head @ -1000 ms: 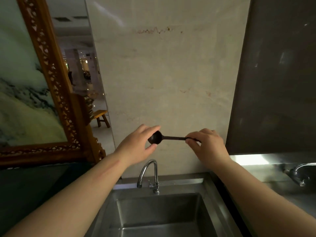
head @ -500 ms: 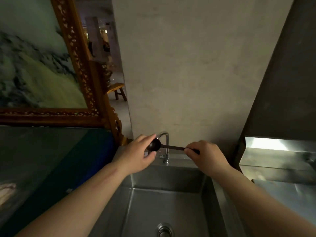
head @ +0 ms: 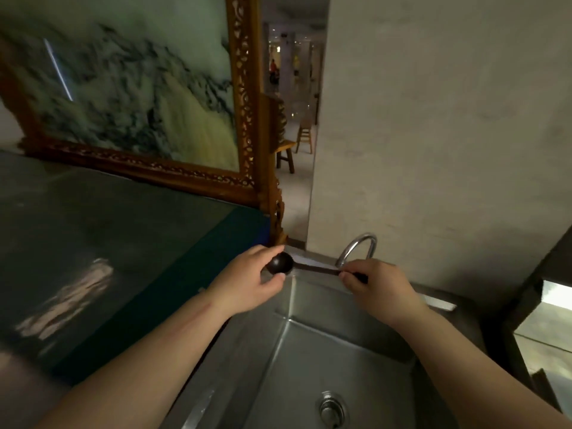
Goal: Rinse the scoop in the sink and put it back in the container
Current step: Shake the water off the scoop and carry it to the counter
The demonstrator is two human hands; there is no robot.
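A small dark scoop (head: pixel 280 263) with a round bowl and a thin straight handle is held level above the back left corner of the steel sink (head: pixel 309 360). My left hand (head: pixel 247 283) pinches the bowl between thumb and fingers. My right hand (head: pixel 376 284) grips the end of the handle. The curved tap (head: pixel 356 247) stands just behind my right hand; no water shows. The drain (head: pixel 332 408) lies at the basin's bottom. No container is in view.
A dark glossy counter (head: pixel 108 258) runs to the left of the sink, with a framed landscape painting (head: pixel 130 97) standing at its back. A pale wall (head: pixel 433 134) rises behind the tap. A steel unit (head: pixel 544 329) sits at the right edge.
The view has swung down and left, so the sink basin and drain now show. Both hands keep the same hold on the scoop and have come lower, close over the sink's back edge.
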